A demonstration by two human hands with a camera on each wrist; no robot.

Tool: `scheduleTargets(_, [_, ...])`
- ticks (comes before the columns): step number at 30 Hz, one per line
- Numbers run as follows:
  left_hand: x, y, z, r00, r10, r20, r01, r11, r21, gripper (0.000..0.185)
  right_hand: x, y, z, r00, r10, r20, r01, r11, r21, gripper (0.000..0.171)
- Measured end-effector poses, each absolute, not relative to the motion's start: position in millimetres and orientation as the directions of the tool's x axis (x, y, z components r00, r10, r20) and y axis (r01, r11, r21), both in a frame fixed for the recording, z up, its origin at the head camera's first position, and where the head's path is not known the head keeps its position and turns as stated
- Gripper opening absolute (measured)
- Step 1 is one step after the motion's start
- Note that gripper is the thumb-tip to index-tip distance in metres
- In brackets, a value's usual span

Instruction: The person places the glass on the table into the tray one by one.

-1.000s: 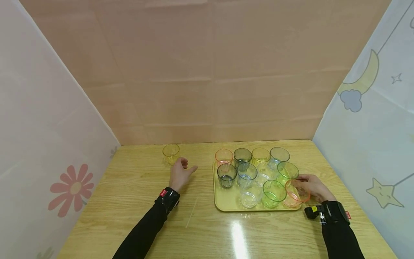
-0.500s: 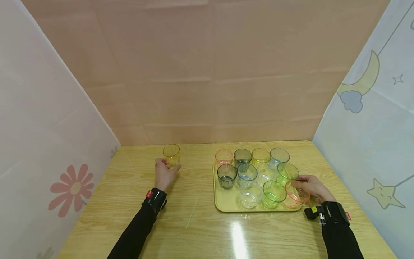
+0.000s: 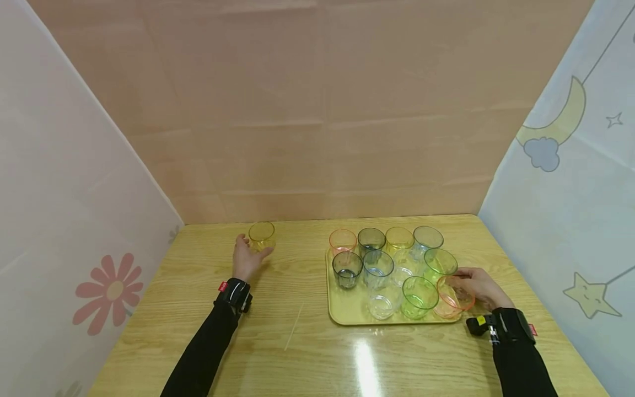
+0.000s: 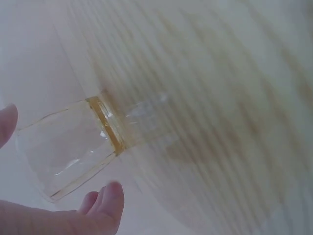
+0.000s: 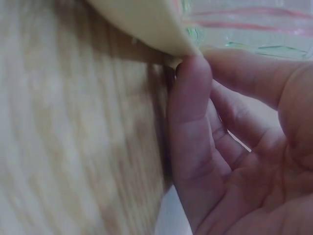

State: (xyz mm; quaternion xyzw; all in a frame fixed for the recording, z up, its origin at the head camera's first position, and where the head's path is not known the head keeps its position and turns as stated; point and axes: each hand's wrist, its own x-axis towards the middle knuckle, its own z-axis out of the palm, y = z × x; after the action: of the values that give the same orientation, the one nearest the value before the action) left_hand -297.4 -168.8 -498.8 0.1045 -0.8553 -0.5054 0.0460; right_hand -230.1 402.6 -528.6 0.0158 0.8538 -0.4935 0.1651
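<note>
A yellow-tinted glass stands upright on the table at the back left. My left hand is around its near side, thumb and fingers spread. In the left wrist view, gaps show between the fingertips and the clear wall of the glass. At the right, my right hand pinches the edge of the yellow tray between thumb and finger, as the right wrist view shows. Close to that hand, an orange-rimmed glass stands on the tray's front right corner.
Several other glasses crowd the tray, among them a green glass, a smoky grey glass and a blue one. Behind the wooden table rises a brown backdrop. Patterned white sheets flank both sides.
My left hand has moved left and away from me, from right of the yellow glass to around its near side. The right hand has stayed at the tray's edge.
</note>
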Motion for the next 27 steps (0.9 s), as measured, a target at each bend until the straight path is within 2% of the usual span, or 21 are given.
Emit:
scheduleTargets(5, [-306, -170, -501, -0.979, -0.202, -0.041, -0.131, 0.460, 0.878, 0.093, -232, 404, -529, -0.944, -0.160, -0.288, 0.182, 0.476, -0.860, 0.032])
scheduleTargets(13, [-317, -170, -503, -0.977, -0.203, -0.056, -0.141, 0.434, 0.890, 0.094, -230, 405, -531, -0.940, -0.163, -0.300, 0.195, 0.463, -0.864, 0.033])
scheduleTargets(21, [-325, -169, -505, -0.979, -0.193, -0.063, -0.144, 0.443, 0.885, 0.093, -232, 404, -530, -0.939, -0.163, -0.304, 0.203, 0.453, -0.868, 0.027])
scheduleTargets(27, [-326, -167, -503, -0.979, -0.185, -0.086, -0.153, 0.388, 0.909, 0.095, -233, 405, -530, -0.934, -0.177, -0.310, 0.206, 0.441, -0.874, 0.027])
